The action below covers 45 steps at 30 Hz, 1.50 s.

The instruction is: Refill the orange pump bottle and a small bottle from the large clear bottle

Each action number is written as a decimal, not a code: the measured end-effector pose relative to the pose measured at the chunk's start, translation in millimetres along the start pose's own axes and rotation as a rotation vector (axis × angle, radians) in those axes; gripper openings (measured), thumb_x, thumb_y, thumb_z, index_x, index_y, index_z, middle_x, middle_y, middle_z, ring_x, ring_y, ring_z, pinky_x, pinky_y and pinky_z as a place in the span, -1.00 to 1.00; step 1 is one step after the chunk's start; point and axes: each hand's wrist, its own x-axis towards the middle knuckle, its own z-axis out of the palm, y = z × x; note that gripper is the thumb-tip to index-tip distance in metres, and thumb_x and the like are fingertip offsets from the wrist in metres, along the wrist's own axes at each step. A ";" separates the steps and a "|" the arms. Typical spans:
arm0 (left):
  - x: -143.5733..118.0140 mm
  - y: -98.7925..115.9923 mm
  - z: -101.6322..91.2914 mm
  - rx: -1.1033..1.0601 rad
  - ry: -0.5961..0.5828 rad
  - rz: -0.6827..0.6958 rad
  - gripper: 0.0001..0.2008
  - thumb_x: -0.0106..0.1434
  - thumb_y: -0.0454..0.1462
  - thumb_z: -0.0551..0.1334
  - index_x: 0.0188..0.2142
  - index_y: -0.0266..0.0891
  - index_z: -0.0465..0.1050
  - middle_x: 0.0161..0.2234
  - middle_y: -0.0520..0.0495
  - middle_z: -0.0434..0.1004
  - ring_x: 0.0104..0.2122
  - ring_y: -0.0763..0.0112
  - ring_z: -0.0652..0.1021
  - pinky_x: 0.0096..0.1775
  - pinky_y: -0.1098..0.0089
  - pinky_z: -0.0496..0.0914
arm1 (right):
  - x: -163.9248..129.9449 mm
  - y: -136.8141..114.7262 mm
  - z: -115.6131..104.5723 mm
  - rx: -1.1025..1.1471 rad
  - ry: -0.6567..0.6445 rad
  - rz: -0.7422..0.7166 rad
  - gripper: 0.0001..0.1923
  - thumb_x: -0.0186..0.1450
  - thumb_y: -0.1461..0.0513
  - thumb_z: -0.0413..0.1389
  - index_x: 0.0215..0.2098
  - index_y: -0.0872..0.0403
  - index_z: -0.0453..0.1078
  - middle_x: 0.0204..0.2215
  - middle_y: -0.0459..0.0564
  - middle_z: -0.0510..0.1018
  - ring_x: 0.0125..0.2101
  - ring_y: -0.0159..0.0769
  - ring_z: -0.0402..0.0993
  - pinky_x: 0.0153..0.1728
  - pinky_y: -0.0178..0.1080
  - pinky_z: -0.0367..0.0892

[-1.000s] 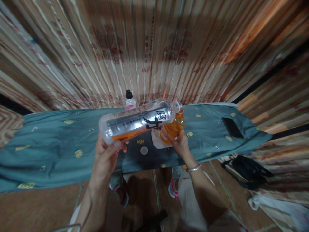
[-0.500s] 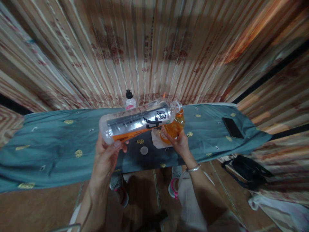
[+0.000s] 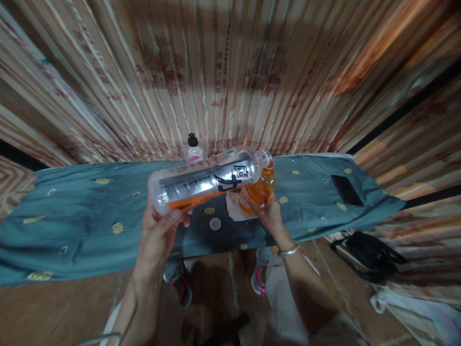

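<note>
My left hand (image 3: 162,228) is wrapped round the base of a large clear plastic bottle (image 3: 207,180) with a silver and orange label. That bottle is tipped nearly level, its neck pointing right and slightly up. Its uncapped mouth lies over the top of a smaller bottle of orange drink (image 3: 257,194); I cannot tell whether the two touch. My right hand (image 3: 268,214) grips the orange drink bottle, which stands slightly tilted over a white cloth or paper (image 3: 236,211). No liquid stream can be made out. A pale round cap (image 3: 215,224) lies on the table between my hands.
A green-blue patterned cloth covers the narrow table (image 3: 90,216). Behind the large bottle stands a small clear bottle with a black top (image 3: 193,149). A dark phone (image 3: 346,191) lies at the right. Below it, a black bag (image 3: 370,254) is near the floor. A striped curtain (image 3: 216,72) hangs behind.
</note>
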 end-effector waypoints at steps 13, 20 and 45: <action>-0.9 2.8 3.5 0.021 0.022 -0.016 -0.46 -0.09 -0.19 0.58 -0.08 -0.15 0.57 -0.38 -0.01 0.61 -0.50 0.33 0.57 -0.60 0.44 0.37 | 0.1 -0.2 -0.7 0.008 -0.026 0.025 -0.18 0.12 -0.25 0.34 0.13 0.07 0.38 -0.12 0.24 0.73 -0.06 0.21 0.70 -0.11 0.07 0.58; -1.1 2.8 3.1 0.020 0.029 -0.031 -0.47 -0.10 -0.20 0.57 -0.09 -0.15 0.58 -0.38 -0.02 0.61 -0.50 0.32 0.57 -0.60 0.44 0.38 | 0.5 1.7 -0.1 0.004 -0.027 0.039 -0.12 0.10 -0.25 0.33 0.17 0.10 0.36 -0.14 0.25 0.73 -0.10 0.22 0.72 -0.14 0.08 0.60; -1.1 2.9 3.7 0.014 0.011 -0.023 -0.48 -0.08 -0.22 0.55 -0.07 -0.13 0.60 -0.37 -0.02 0.62 -0.50 0.33 0.58 -0.60 0.43 0.38 | 0.2 2.3 0.8 0.026 0.004 0.006 -0.12 0.11 -0.25 0.35 0.17 0.11 0.40 -0.05 0.30 0.72 -0.08 0.20 0.72 -0.12 0.06 0.62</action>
